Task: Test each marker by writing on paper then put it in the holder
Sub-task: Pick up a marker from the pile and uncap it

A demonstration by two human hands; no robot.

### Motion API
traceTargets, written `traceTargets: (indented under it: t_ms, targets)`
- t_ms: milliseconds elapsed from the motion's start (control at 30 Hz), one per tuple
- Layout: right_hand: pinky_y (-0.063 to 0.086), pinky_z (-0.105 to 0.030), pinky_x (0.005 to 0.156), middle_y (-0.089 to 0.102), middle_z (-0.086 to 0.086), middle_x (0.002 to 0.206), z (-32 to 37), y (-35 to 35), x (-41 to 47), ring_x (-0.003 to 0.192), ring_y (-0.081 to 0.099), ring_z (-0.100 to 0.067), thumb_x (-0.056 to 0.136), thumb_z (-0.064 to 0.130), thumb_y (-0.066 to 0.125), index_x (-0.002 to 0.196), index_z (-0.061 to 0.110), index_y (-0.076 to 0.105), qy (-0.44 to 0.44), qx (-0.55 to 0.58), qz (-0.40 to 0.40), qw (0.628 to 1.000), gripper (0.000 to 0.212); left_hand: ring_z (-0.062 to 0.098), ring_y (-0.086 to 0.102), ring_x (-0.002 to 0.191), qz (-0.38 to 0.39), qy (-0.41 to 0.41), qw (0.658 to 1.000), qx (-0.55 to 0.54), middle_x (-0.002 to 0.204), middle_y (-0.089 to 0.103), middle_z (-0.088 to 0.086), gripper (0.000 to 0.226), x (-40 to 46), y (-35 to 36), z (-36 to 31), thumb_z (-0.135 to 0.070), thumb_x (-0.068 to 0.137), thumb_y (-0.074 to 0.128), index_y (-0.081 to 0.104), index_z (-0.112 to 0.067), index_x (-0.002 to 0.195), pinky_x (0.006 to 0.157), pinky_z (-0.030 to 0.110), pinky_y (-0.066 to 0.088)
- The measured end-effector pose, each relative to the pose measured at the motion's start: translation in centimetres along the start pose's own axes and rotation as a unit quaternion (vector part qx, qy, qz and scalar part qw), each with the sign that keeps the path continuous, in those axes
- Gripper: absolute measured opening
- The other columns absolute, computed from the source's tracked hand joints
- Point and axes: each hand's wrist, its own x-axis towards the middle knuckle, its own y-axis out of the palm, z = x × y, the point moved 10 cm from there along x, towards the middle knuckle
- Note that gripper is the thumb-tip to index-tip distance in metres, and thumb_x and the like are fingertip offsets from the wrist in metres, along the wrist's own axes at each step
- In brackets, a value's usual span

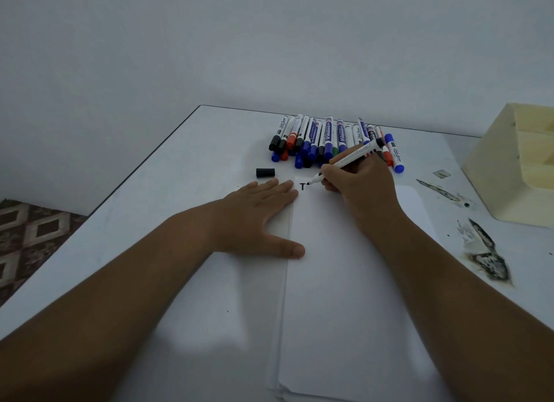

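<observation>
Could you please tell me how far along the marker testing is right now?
Early. Nothing visibly done: no marker shows in the holder. In hand: the right hand writes with an uncapped black marker while the left hand steadies the paper. Left: the marker pile.

The room is dim and bluish, the light flat and soft. A faint shadow lies beside the left hand (254, 219). Wide-angle bending stretches the forearms near the bottom corners.

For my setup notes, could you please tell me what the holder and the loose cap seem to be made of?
Holder: probably pale unfinished wood or board, judging by flat matte cream panels and straight joins. Loose cap: likely black moulded plastic, smooth with a slight sheen.
</observation>
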Motion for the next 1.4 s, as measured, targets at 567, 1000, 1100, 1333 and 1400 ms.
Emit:
traceTargets:
  t_ms: [567, 1000, 1100, 1333, 1400]
  targets:
    - [0.062, -0.047, 0.080, 0.074, -0.007, 0.078, -0.5, 0.5, 0.3, 0.078, 0.073, -0.030, 0.086, 0.021, 0.075, 0.088, 0.013, 0.070, 0.007, -0.033, 0.016, 0.999, 0.009, -0.006, -0.019, 0.146, 0.001, -0.002, 1.000, -0.003, 0.163, -0.016, -0.022, 0.118, 0.0, 0.0, 0.1, -0.095, 0.065, 0.036, -0.005, -0.036, 0.158, 0.120, 0.025, -0.012]
    - [0.061, -0.042, 0.074, 0.070, -0.005, 0.075, -1.1, -0.1, 0.7, 0.066, 0.062, -0.013, 0.084, 0.022, 0.073, 0.092, 0.009, 0.070, 0.017, -0.046, -0.016, 0.999, 0.015, -0.005, -0.023, 0.145, 0.004, 0.006, 1.000, 0.019, 0.162, -0.019, -0.022, 0.119, 0.3, 0.3, 0.3, -0.099, 0.064, 0.028, -0.010, -0.036, 0.158, 0.122, 0.027, -0.011]
    - [0.061, -0.041, 0.074, 0.072, -0.005, 0.075, -1.2, -0.1, 0.7, 0.065, 0.064, -0.013, 0.084, 0.020, 0.074, 0.092, 0.009, 0.071, 0.025, -0.036, -0.009, 0.999, 0.014, -0.005, -0.023, 0.145, 0.008, 0.006, 1.000, 0.018, 0.162, -0.020, -0.022, 0.116, 0.2, 0.3, 0.2, -0.096, 0.067, 0.031, -0.010, -0.036, 0.157, 0.122, 0.027, -0.011]
    - [0.058, -0.036, 0.068, 0.068, -0.003, 0.068, -0.5, -0.2, 0.4, 0.060, 0.060, -0.011, 0.083, 0.015, 0.071, 0.079, 0.014, 0.067, 0.009, -0.052, -0.005, 0.999, 0.005, -0.004, -0.023, 0.146, 0.006, 0.011, 1.000, 0.015, 0.162, -0.019, -0.021, 0.120, 0.1, 0.3, -0.1, -0.099, 0.063, 0.026, -0.009, -0.035, 0.158, 0.122, 0.028, -0.012]
    - [0.059, -0.036, 0.068, 0.068, 0.000, 0.066, -0.2, -0.1, 0.2, 0.060, 0.062, -0.011, 0.084, 0.015, 0.071, 0.076, 0.019, 0.065, 0.004, -0.051, -0.005, 0.999, 0.011, -0.004, -0.023, 0.146, 0.005, 0.013, 1.000, 0.015, 0.162, -0.019, -0.021, 0.120, 0.1, 0.3, -0.1, -0.099, 0.063, 0.025, -0.009, -0.035, 0.158, 0.121, 0.028, -0.012]
